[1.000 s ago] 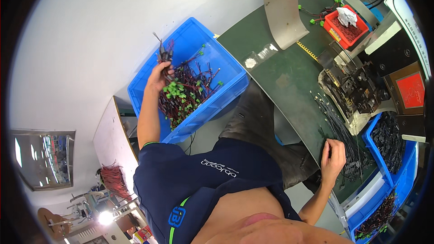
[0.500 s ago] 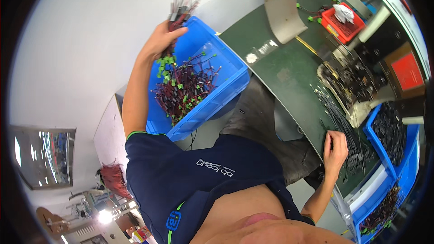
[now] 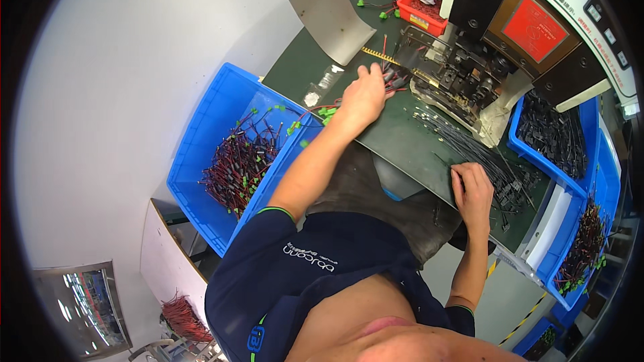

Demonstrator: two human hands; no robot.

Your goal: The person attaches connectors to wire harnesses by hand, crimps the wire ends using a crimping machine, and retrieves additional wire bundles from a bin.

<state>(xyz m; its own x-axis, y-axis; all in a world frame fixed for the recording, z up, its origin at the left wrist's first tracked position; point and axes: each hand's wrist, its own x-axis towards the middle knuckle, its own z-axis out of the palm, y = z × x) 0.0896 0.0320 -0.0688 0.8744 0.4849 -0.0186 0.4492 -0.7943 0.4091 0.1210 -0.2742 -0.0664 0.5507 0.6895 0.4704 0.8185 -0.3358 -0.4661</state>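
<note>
My left hand (image 3: 364, 97) is closed round a bundle of dark red and black wires (image 3: 396, 79), just above the green tabletop (image 3: 402, 127). Green connectors (image 3: 327, 112) hang from the bundle on the near side of the wrist, by the bin's edge. My right hand (image 3: 475, 186) rests at the table's front edge with its fingers curled in. Whatever they may hold is hidden. Beside it lies a spread of long black wires (image 3: 463, 133) with bare metal tips. A blue bin (image 3: 191, 177) at the left holds a heap of similar red-black wires (image 3: 241, 161) with green connectors.
A press machine (image 3: 463, 74) stands at the table's far side. Behind the left hand are a curved metal chute (image 3: 329, 17) and a red tray (image 3: 422, 20). On the right, blue bins hold black parts (image 3: 553, 134) and wires (image 3: 582, 245).
My left hand has carried the wire bundle from above the blue bin rightward to the tabletop in front of the machine. The view has shifted; my right hand stays by the black wires.
</note>
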